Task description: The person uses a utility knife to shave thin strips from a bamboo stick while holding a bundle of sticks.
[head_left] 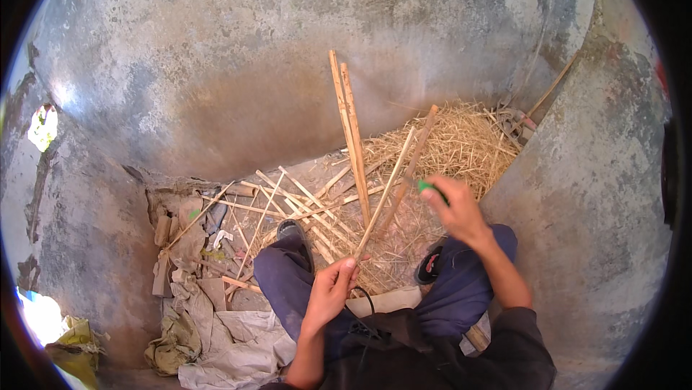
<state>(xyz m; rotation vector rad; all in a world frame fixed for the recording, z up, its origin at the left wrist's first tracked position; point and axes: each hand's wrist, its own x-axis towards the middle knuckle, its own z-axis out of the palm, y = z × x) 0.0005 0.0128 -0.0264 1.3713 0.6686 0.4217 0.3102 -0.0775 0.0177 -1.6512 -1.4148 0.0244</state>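
My left hand (331, 290) is low in the middle, its fingers closed on the near end of a thin pale wooden strip (390, 187). The strip slants up and away to the right. My right hand (459, 211), farther right, is wrapped round a green-handled tool (430, 189). Its working end is too blurred to make out. Just left of that handle, beside the held strip, a browner stick (424, 135) slants the same way. Two longer wooden strips (351, 130) stand upright close by, between my feet and the far wall.
A heap of straw-like shavings (450, 146) lies against the grey wall (252, 87). Several pale strips (310, 202) lie crossed on the floor past my left shoe (292, 233). Crumpled pale sheeting (234, 350) and short wood pieces (163, 231) are at the left.
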